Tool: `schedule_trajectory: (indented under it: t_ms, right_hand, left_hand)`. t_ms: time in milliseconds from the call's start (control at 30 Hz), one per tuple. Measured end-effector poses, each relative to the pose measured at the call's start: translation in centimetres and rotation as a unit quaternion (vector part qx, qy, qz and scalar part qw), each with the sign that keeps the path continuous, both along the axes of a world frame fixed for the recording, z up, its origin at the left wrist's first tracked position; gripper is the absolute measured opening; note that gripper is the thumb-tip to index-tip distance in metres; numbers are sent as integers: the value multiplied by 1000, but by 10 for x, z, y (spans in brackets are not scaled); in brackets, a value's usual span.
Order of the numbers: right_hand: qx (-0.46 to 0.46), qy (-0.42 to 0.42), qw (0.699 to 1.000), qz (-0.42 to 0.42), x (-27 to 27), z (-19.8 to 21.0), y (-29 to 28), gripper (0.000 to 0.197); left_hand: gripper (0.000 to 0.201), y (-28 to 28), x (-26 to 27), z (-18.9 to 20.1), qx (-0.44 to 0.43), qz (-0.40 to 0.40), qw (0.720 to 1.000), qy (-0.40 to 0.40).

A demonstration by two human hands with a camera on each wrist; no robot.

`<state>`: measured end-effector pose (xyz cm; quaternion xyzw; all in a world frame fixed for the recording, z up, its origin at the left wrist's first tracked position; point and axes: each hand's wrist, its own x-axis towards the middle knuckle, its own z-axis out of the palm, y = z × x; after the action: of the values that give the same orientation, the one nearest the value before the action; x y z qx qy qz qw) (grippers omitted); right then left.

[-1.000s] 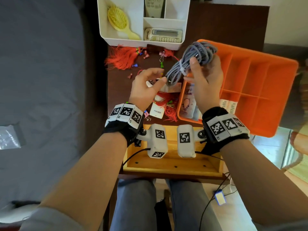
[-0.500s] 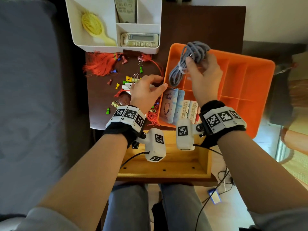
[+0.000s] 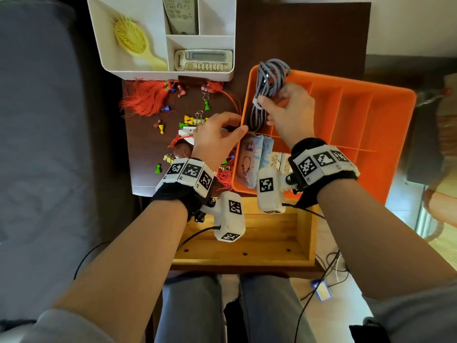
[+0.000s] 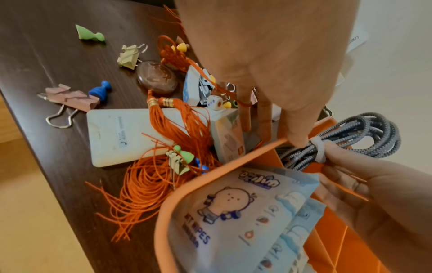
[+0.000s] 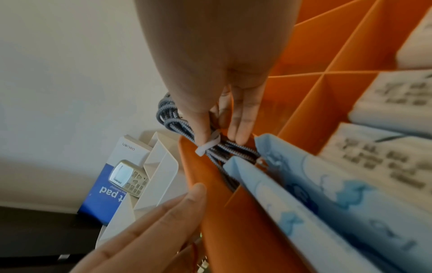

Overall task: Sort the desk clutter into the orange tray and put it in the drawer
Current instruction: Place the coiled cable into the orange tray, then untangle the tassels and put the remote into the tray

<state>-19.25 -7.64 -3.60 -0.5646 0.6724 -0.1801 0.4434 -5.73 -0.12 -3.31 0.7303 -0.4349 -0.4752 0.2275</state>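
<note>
My right hand (image 3: 265,107) pinches a coiled grey braided cable (image 3: 268,78) at its white tie. The coil stands on end in the far-left compartment of the orange tray (image 3: 358,120), its top loop above the rim. In the right wrist view my thumb and fingers (image 5: 240,129) close on the cable (image 5: 170,118) just above the tie. My left hand (image 3: 235,123) hovers beside the tray's left rim (image 4: 210,177) with fingers relaxed, thumb at the rim, holding nothing. Blue wet-wipe packs (image 3: 249,159) fill the tray's near-left compartment. The wooden drawer (image 3: 247,246) stands open below my wrists.
Clutter lies on the dark desk left of the tray: red tassels (image 3: 146,97), binder clips (image 4: 67,99), small coloured pawns (image 3: 158,168), a white flat device (image 4: 131,134). A white organiser (image 3: 158,70) with a yellow hairbrush and remotes sits at the back. The tray's right compartments hold nothing.
My right hand has brought the cable down from above the desk into the tray's far-left compartment. My left hand has shifted right to the tray's rim.
</note>
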Motion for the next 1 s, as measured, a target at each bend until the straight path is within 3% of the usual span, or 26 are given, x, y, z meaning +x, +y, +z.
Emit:
schedule_trajectory:
  t_ms: [133, 333, 633, 733, 867, 1000]
  right_hand:
    - [-4, -26, 999, -22, -3, 0, 4, 29]
    - [-104, -7, 993, -58, -5, 7, 25, 13]
    - [-98, -76, 991, 40, 25, 15, 62, 9]
    - [-76, -73, 993, 59, 32, 11, 70, 5]
    - [-67, -55, 993, 83, 36, 6, 78, 4]
    - [-99, -15, 987, 127, 39, 4, 83, 13]
  left_hand:
    - [31, 0, 3, 1, -2, -7, 1000, -7]
    - [17, 12, 14, 2, -64, 64, 995, -50]
    - [25, 37, 37, -1, -89, 104, 982, -128]
    - [18, 45, 43, 0, -62, 117, 978, -160]
    - [8, 56, 47, -1, 20, 132, 981, -143]
    - [21, 68, 47, -11, 98, 116, 981, -123]
